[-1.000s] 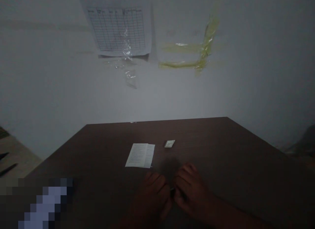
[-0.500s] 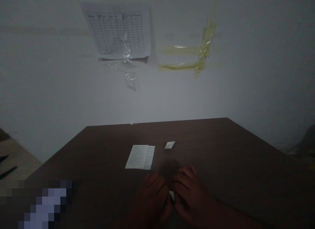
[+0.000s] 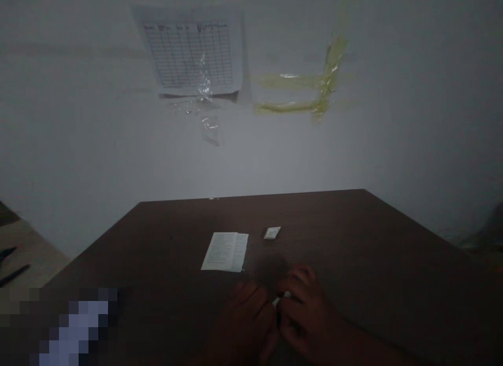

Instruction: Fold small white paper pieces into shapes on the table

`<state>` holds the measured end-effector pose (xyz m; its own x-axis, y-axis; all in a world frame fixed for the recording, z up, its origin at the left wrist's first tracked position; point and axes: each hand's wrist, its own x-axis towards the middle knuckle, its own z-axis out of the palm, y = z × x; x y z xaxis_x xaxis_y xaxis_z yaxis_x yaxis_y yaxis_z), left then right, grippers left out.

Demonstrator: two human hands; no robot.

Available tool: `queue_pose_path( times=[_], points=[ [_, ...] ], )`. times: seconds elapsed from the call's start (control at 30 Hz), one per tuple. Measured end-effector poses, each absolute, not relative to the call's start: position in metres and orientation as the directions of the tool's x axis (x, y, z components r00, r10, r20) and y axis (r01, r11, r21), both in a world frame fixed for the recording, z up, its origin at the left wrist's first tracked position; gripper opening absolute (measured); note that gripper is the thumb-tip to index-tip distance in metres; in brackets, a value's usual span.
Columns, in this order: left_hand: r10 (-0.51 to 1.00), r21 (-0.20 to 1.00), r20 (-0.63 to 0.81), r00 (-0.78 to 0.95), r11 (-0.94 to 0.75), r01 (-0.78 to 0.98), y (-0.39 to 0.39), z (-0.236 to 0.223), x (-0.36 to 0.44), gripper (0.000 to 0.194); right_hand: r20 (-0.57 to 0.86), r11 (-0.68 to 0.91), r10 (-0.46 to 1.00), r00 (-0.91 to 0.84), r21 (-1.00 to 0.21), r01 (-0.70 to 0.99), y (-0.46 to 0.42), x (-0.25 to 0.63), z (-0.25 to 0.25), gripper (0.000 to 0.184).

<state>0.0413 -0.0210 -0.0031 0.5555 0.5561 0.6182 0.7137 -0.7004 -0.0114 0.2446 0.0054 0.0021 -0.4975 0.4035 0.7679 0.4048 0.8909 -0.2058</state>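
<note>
Close together over the near part of the table, my left hand [image 3: 251,313] and my right hand [image 3: 304,308] are both closed, fingers curled. Between them shows a bit of a small white piece [image 3: 281,298], perhaps paper, pinched in the fingers. Most of it is hidden behind the hands, and the light is dim. Beyond my left hand lies a folded printed sheet [image 3: 222,250], flat on the table. A small pale folded packet [image 3: 272,233] rests farther off, to the right of that sheet.
The dark brown table [image 3: 353,240] meets a pale wall [image 3: 275,156]. On the wall hang a ruled paper chart [image 3: 192,51] and yellowed tape strips [image 3: 291,108]. A blurred-out bluish patch [image 3: 78,324] covers the lower left. Dark slim objects [image 3: 14,275] lie beyond the left edge.
More of the white piece has come into sight between my hands. The fingers of my right hand have shifted and lifted slightly around it. The sheet and packet have stayed put.
</note>
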Motion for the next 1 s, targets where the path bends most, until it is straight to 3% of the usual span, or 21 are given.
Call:
queue_pose_path(
  times=[0.33,0.53,0.7,1.0],
  points=[
    [0.551,0.065,0.687,0.475,-0.697,0.714,-0.016,0.010,0.028,0.029,0.743,0.788,0.513,-0.429,-0.210,0.579,0.036,0.275,0.001,0.020],
    [0.567,-0.005,0.636,0.523,-0.675,0.738,-0.018,0.005,0.036,0.029,0.750,0.859,0.455,-0.480,-0.228,0.458,0.012,0.262,0.010,0.031],
    [0.528,-0.028,0.643,0.555,-0.707,0.706,-0.017,-0.008,0.042,0.028,0.704,0.879,0.443,-0.555,-0.220,0.423,0.000,0.250,0.006,0.023],
    [0.570,0.129,0.671,0.474,-0.719,0.683,-0.016,-0.008,0.039,0.021,0.695,0.869,0.470,-0.543,-0.259,0.421,0.003,0.248,0.002,0.019]
  ],
)
